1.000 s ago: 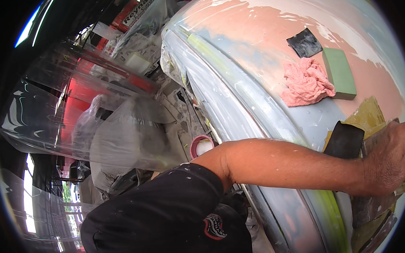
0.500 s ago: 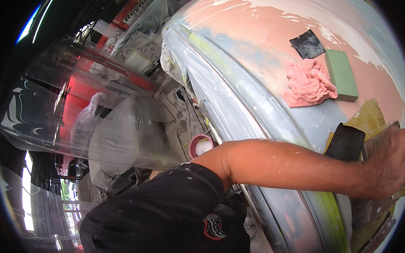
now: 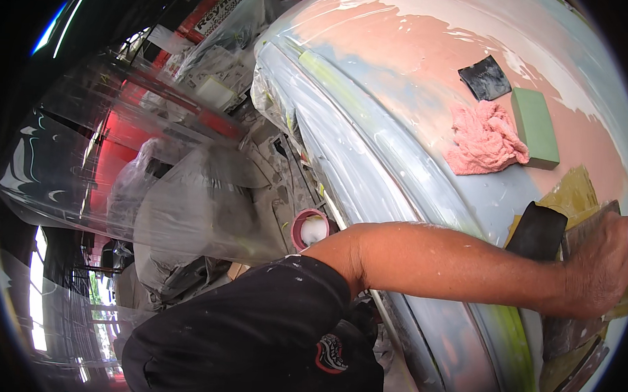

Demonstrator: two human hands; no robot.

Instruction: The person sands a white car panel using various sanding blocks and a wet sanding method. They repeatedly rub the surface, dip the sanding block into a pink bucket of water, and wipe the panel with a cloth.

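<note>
My left arm reaches across the curved car panel (image 3: 371,149), which is patched in pink, grey and white. At the right rim of the view is my left hand (image 3: 598,268), over a spread of sandpaper sheets. Its fingers are turned away and hidden, so a grip cannot be made out. Beside the wrist lie a yellow-brown sandpaper sheet (image 3: 573,188), a curled black sheet (image 3: 536,231) and a dark brown sheet (image 3: 565,337). Farther up the panel rest a crumpled pink cloth (image 3: 485,140), a green block (image 3: 535,128) and a small black sheet (image 3: 485,78). My right hand is out of view.
A pink bucket (image 3: 310,229) with whitish contents stands low beside the panel's edge. To the left, clear plastic sheeting (image 3: 182,205) covers bulky things near a red surface (image 3: 126,141). More plastic wraps the panel's far left end.
The panel and the things on it sit slightly lower and farther right in the view. My left hand stays over the sandpaper sheets, shifted only slightly.
</note>
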